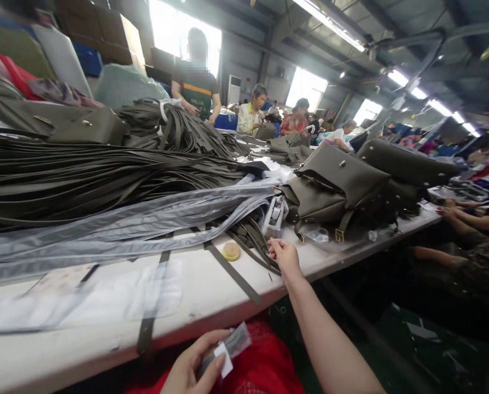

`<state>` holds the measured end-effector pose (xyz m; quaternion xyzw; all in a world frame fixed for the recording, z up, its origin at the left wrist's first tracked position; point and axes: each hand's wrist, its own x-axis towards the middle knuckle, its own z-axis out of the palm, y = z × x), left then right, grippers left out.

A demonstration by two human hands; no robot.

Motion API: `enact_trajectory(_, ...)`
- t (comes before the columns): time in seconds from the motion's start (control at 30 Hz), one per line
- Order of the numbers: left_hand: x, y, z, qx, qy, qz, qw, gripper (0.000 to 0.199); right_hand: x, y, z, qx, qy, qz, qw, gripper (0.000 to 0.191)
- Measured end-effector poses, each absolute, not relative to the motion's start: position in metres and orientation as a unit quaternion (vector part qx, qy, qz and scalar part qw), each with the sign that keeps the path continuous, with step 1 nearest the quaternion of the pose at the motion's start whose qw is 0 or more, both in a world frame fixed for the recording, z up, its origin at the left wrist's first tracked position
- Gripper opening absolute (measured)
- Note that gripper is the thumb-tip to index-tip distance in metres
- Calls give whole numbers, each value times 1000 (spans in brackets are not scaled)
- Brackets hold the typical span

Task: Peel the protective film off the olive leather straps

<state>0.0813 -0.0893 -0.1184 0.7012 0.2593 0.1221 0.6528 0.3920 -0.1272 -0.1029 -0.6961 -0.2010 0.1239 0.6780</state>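
Observation:
Low in the view, close to the red cloth on my lap, my left hand [195,361] is closed round a small clear plastic packet [237,340] with a white label and something dark inside. Over the table edge, my right hand [284,256] has its fingertips pinched together beside a bundle of narrow dark straps [250,236]. What those fingers hold, if anything, I cannot make out. A round yellow-edged disc [231,251] and a single dark strap [237,276] lie left of it on the white table [203,301].
Long dark straps [105,180] are heaped at the left, with clear plastic sheeting [146,230] in front. Dark green leather-look bags [343,175] stand right, by a small white-framed device [274,216]. A standing person [197,90] and others work beyond; a co-worker's arms [466,219] rest at right.

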Motion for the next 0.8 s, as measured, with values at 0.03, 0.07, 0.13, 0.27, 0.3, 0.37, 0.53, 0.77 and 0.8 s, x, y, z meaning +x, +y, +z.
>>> enact_trajectory(0.03, 81, -90, -118, 706, 256, 124, 648, 49, 394, -127, -104, -701, -199, 119, 675, 53)
enact_trajectory(0.07, 80, -90, -118, 709, 256, 127, 645, 47, 395, -127, -104, -706, -198, 114, 670, 54)
enact_trajectory(0.13, 79, -91, -114, 705, 262, 129, 647, 45, 395, -132, -102, -721, -203, 101, 655, 54)
enact_trajectory(0.27, 80, -96, -98, 664, 279, 145, 678, 42, 374, -158, -85, -747, -236, 66, 618, 47)
enact_trajectory(0.3, 81, -96, -95, 655, 279, 159, 684, 41, 363, -166, -78, -748, -259, 54, 609, 44)
enact_trajectory(0.37, 84, -96, -90, 641, 281, 196, 687, 38, 339, -177, -65, -736, -335, 56, 585, 35)
enact_trajectory(0.53, 89, -95, -89, 614, 292, 260, 686, 38, 271, -189, -52, -636, -478, 277, 539, 28)
enact_trajectory(0.77, 88, -99, -90, 574, 310, 282, 704, 38, 227, -195, -78, -610, -456, 382, 523, 31)
enact_trajectory(0.8, 88, -99, -90, 570, 314, 283, 705, 38, 225, -196, -81, -616, -447, 387, 521, 32)
